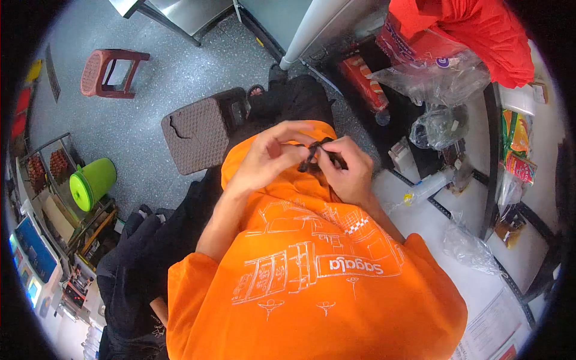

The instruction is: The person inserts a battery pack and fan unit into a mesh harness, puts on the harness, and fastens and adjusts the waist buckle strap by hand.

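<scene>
A thin black cord-like strip, looped or knotted, is held in front of my orange shirt. My left hand pinches it between thumb and fingertips, with its upper fingers loosely curved. My right hand is closed on the other side of the strip, its thumb and index finger pressed together. Dark ends poke out below and between the fingers. The exact kind of strip is too small to tell. My dark trousers show beyond the hands.
A brown stool with a thin dark strip on its seat stands ahead-left. Farther off is a reddish stool. A green bin and dark clothing are at left. Shelves at right hold a red bag and clear plastic bags.
</scene>
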Motion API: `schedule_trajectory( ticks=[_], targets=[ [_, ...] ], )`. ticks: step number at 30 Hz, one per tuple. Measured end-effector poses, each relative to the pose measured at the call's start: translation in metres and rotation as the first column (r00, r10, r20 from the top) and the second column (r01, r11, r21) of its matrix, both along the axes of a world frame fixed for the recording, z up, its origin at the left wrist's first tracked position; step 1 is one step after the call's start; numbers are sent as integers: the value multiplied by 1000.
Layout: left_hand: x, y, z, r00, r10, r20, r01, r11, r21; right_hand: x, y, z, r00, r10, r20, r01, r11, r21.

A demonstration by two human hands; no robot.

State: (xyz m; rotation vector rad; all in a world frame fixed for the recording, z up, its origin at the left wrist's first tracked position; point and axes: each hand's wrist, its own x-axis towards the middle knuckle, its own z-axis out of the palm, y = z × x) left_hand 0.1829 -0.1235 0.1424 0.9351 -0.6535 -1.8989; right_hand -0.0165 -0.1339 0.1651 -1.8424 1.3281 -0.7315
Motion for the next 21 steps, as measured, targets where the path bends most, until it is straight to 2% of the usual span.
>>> schedule_trajectory(
  ticks=[3,4,7,13,16,19,21],
  targets=[
    [-9,7,1,974,-75,216,61,996,70,4,-2,-10,993,114,-6,-113,966,-235],
    [-11,10,-5,970,-17,242,22,1000,-17,4,-2,-10,994,112,-19,-113,965,-237],
    [-10,12,-13,995,51,80,-49,999,-20,4,-5,-5,994,106,0,-103,968,-228],
    [-10,15,-17,996,92,-18,-90,993,79,-1,-4,-7,992,122,13,-116,964,-239],
    [-15,17,-22,994,111,-7,-110,993,36,-2,-2,-12,992,123,-12,-122,965,-233],
    [-14,16,-32,997,59,55,-61,997,49,-3,0,-17,990,140,-36,-144,971,-191],
    [-14,9,-26,995,96,35,-97,995,27,-1,-1,-17,995,96,-20,-98,982,-163]
  ],
)
